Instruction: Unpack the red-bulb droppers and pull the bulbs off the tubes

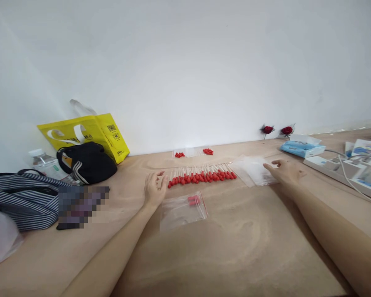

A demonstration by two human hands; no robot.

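A row of thin pale sticks with red bulb-shaped heads (pixel 200 177) lies across the middle of the table, heads toward me. My left hand (pixel 155 189) rests at the left end of this row, fingers loosely apart and holding nothing. On the right, my right hand (pixel 286 171) is over the edge of a stack of clear plastic bags (pixel 255 171), its thumb and fingers apart. Whether it touches the bags I cannot tell. In front of the row lies a clear zip bag (pixel 182 212) with red heads inside. Behind it are more bagged red-headed sticks (pixel 193 152).
At left stand a yellow bag (pixel 111 136), a black cap-like item (pixel 94 163), a plastic bottle (pixel 45 163) and a striped bag (pixel 24 200). At right are a tissue pack (pixel 302 147), power strips with cables (pixel 346 173) and two dark red roses (pixel 268 129) by the wall.
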